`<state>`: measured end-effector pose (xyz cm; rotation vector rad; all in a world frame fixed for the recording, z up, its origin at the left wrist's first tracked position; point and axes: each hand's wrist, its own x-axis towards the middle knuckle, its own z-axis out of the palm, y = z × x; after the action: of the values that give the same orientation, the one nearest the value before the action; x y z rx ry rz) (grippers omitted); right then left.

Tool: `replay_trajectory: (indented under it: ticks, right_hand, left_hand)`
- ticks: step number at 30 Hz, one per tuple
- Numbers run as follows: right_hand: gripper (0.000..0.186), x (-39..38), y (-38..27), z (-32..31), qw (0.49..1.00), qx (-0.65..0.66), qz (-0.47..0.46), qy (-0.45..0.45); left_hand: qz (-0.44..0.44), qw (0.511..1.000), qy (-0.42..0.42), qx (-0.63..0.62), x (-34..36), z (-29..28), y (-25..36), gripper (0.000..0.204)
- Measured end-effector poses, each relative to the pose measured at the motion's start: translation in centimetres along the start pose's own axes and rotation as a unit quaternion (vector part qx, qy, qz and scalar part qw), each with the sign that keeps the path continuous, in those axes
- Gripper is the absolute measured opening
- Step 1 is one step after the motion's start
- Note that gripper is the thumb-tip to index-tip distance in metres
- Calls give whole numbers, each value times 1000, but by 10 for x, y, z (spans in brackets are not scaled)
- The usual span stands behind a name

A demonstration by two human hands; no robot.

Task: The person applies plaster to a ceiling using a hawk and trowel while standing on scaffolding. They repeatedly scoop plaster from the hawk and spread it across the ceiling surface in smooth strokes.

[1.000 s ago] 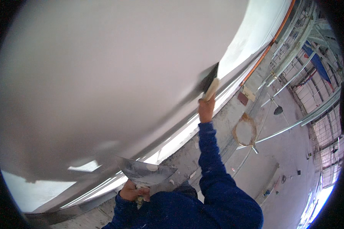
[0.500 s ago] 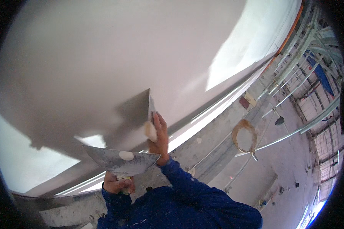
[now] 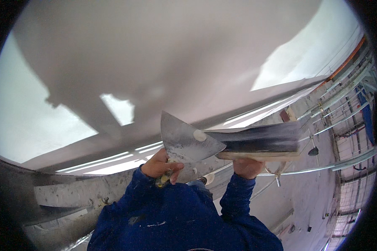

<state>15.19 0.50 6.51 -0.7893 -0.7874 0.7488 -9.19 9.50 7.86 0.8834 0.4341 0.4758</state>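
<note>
Steel hawk (image 3: 187,142) gripped by left hand (image 3: 160,165) — right hand (image 3: 248,166) clenched on wide trowel (image 3: 259,142), both raised.

Bright daylight patches on the wall (image 3: 197,50), broad soft shadows between; heavily bent at fisheye rim, slightly soft.

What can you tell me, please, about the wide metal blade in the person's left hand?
The wide metal blade is a flat, grey, fan-shaped scraper, smeared and dull, with a small dab of pale filler on its face. The left hand grips its handle below. Its right tip meets the long trowel held by the right hand.
</note>
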Motion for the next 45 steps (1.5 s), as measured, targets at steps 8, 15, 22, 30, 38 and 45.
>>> replay_trajectory:
  ticks: [8, 15, 22, 30, 38, 45]
  right_hand:
    - [61, -50, 4, -33, 947, -177, 267, -13]
    - [45, -73, -12, -48, 903, 144, 341, 219]
    - [36, -109, -34, -96, 893, 110, 315, 300]
    - [37, -98, -64, -198, 887, 86, 299, 343]
    - [40, -120, -48, -489, 932, 85, 185, 299]
    - [55, -26, -175, -548, 924, -62, 106, 363]
  left_hand:
    - [52, 990, 44, 120, -20, 28, 4, 36]
    - [329, 745, 83, 574, 36, 47, -31, 35]
    - [400, 701, -95, 582, 116, 100, -91, 44]
    - [341, 665, -170, 642, 198, 147, -164, 47]
    - [258, 643, -238, 681, 311, 218, -217, 59]
    - [206, 740, -80, 635, 337, 254, -277, 67]
